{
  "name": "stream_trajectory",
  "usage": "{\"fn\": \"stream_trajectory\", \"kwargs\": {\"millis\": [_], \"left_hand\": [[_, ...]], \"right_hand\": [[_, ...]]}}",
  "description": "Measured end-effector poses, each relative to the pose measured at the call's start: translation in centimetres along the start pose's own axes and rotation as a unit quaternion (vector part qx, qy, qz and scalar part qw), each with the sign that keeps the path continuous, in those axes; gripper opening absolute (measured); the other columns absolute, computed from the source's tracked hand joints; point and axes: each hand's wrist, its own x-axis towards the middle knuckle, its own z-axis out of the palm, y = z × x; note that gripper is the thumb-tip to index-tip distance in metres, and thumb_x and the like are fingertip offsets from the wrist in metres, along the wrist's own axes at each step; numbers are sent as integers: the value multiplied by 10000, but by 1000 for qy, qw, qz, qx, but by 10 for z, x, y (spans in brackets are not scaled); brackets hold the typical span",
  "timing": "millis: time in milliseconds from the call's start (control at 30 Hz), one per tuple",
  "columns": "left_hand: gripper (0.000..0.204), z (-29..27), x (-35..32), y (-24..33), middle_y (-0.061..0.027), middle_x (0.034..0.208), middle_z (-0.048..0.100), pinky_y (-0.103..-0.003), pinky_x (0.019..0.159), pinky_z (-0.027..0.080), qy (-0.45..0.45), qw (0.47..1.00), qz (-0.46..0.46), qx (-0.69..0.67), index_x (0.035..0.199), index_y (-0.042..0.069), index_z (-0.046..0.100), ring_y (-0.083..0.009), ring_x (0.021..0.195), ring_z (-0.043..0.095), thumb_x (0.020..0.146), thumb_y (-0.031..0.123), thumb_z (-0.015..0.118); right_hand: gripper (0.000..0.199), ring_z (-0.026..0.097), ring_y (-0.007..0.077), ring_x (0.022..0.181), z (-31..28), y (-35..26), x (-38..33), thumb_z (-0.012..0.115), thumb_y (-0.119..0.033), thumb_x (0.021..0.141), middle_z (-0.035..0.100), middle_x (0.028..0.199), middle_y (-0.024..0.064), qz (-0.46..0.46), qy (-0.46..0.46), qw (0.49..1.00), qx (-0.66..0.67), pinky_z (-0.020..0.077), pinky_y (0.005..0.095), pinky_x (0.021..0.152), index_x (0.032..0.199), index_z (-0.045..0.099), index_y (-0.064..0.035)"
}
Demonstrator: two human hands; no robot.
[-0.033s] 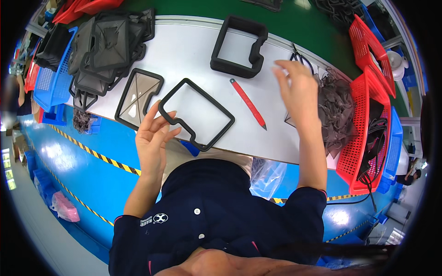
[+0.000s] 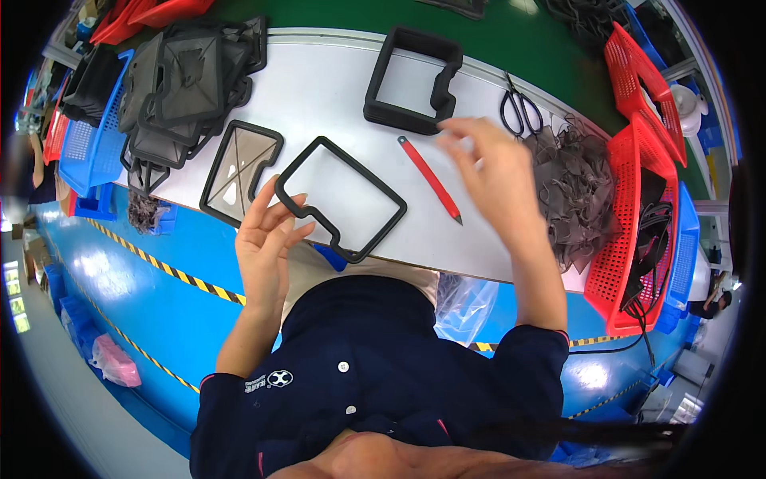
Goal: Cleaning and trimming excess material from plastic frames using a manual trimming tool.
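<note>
A thin black rubber frame (image 2: 381, 226) lies on the white table (image 2: 319, 88), its near corner hanging over the front edge. My left hand (image 2: 263, 239) pinches that frame's near-left corner between thumb and fingers. My right hand (image 2: 491, 172) hovers above the table to the right, fingers loosely spread and slightly blurred, with nothing visible in it. A red pen-like tool (image 2: 431, 180) lies on the table just left of my right hand.
A second thin frame (image 2: 239, 172) lies to the left, a thick black frame (image 2: 411, 80) at the back. Stacked black parts (image 2: 191, 80) fill the far left beside a blue basket (image 2: 88, 144). Scissors (image 2: 520, 108), dark trimmings (image 2: 574, 191) and red baskets (image 2: 638, 215) sit right.
</note>
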Motion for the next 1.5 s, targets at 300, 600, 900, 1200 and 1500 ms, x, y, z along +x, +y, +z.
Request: {"fn": "stream_trajectory", "kwargs": {"millis": [300,600,900,1200,1500], "left_hand": [[502,13,9,18,-168,1201,512,-366,863,479,30,943,259,207,1337,-14,389,-236,1097,511,891,165,534],[411,68,92,48,-24,495,516,-182,357,374,-180,936,58,296,659,-27,608,-69,398,505,886,315,591],[534,114,163,38,-28,393,408,-245,379,313,-172,814,163,531,485,20,487,-91,357,417,870,377,583],[508,114,154,24,-31,445,291,-311,430,212,-116,826,217,508,527,-43,433,-105,463,244,867,296,600],[502,111,147,24,-25,450,283,-301,428,209,-116,841,222,479,528,-34,410,-92,464,248,868,278,606]], "right_hand": [[362,639,230,662,34,-79,-8,592,-100,849,634,793,119,-51,-201,896,393,476,312,605,1185,462,-72],[377,493,54,555,-5,2,48,626,-160,846,619,810,61,150,10,899,412,404,196,447,1144,450,-8],[496,650,328,795,-3,54,108,631,-168,794,641,876,229,161,39,983,85,515,377,724,1194,463,72],[455,548,185,579,6,68,111,650,-251,801,536,602,63,115,63,989,70,432,337,576,1173,516,-26],[437,477,148,528,-2,57,108,648,-246,808,469,552,33,125,65,984,110,398,320,534,1168,517,-36]]}}
